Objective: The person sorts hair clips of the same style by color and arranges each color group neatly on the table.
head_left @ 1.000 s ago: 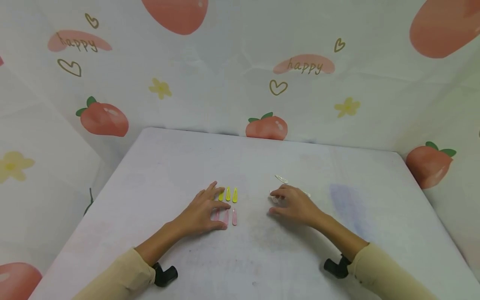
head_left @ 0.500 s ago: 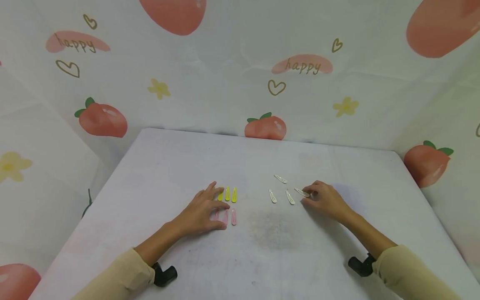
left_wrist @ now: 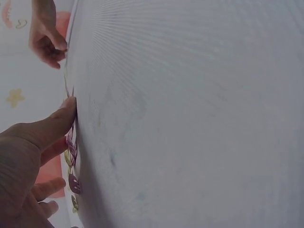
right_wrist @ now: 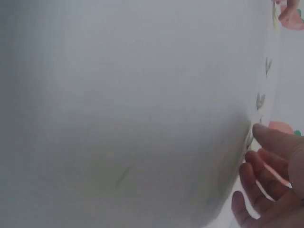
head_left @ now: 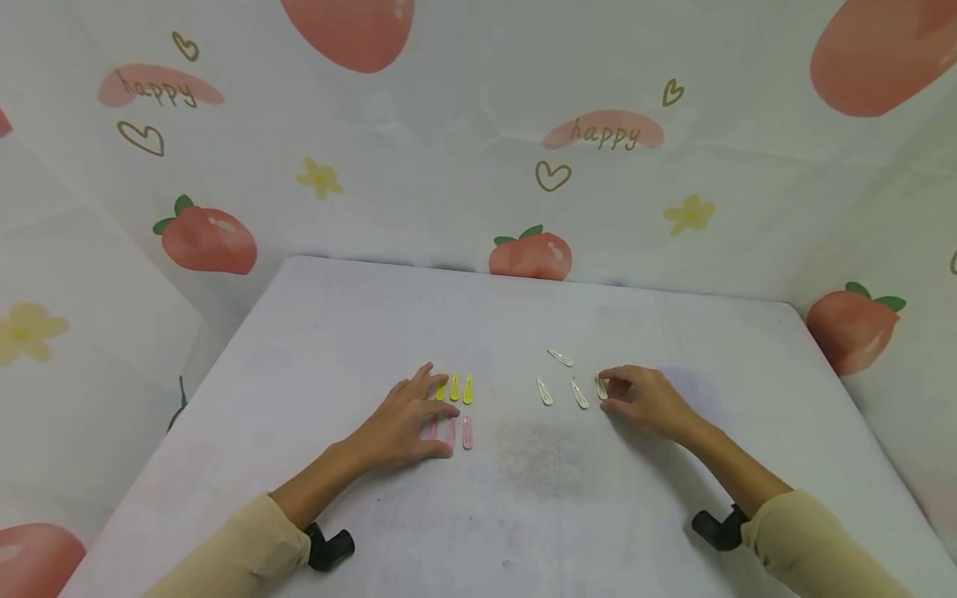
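Observation:
On the right side of the table, my right hand (head_left: pixel 643 400) pinches a white snap hair clip (head_left: pixel 601 387) between thumb and fingers, the clip lying nearly lengthwise at the table surface. Three more white hair clips (head_left: pixel 579 394) lie to its left, one of them farther back. My left hand (head_left: pixel 404 419) rests over the left group with its fingers spread and relaxed. Under and beside those fingers are yellow hair clips (head_left: pixel 468 389) in a back row and pink hair clips (head_left: pixel 467 433) in a front row. Some of these are partly hidden by the left hand.
A white table (head_left: pixel 478 523) with faint smudges carries everything. Behind it hangs a white backdrop (head_left: pixel 449 124) printed with peaches and flowers. Black wrist cameras (head_left: pixel 331 548) sit under both forearms, close to the tabletop.
My right hand moved right from the left white clips to the rightmost one, then turned that clip from slanting to nearly lengthwise. The left hand stayed in place.

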{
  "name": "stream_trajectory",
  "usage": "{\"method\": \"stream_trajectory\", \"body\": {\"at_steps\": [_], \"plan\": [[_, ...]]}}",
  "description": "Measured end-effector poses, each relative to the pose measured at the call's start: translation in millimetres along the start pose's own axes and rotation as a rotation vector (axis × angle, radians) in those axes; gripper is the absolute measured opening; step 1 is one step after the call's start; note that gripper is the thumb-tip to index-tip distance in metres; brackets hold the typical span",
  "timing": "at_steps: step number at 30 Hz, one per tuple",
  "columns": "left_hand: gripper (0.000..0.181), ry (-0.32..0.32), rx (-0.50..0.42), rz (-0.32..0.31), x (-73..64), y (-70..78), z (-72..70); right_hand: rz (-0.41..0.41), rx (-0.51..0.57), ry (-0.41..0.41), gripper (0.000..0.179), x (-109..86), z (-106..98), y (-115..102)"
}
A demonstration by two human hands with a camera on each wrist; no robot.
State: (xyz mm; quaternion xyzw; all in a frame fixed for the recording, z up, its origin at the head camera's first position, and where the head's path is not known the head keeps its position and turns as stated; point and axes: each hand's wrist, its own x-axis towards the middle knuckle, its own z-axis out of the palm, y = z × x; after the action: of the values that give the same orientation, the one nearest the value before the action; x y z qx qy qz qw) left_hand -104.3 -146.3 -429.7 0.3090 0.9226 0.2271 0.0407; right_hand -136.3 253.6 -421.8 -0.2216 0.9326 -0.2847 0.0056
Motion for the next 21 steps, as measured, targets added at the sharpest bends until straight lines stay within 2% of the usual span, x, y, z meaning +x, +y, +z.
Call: {"method": "stream_trajectory", "body": {"at_steps": [4, 8, 12, 21], "plan": [[0.050, -0.003, 0.001, 0.006, -0.1, 0.5, 0.3, 0.010, -0.012, -0.016, 0.050, 3.9, -1, 7], [0.051, 0.001, 0.012, 0.013, -0.6, 0.9, 0.9, 0.027, -0.021, -0.069, 0.059, 8.3, -3, 14], [0.052, 0.012, 0.024, 0.027, -0.7, 2.2, 1.0, 0.030, -0.009, -0.109, 0.057, 11.8, -3, 19], [0.053, 0.056, 0.039, 0.073, 1.7, 6.0, -0.2, 0.064, 0.022, -0.105, 0.053, 15.1, -3, 21]]}}
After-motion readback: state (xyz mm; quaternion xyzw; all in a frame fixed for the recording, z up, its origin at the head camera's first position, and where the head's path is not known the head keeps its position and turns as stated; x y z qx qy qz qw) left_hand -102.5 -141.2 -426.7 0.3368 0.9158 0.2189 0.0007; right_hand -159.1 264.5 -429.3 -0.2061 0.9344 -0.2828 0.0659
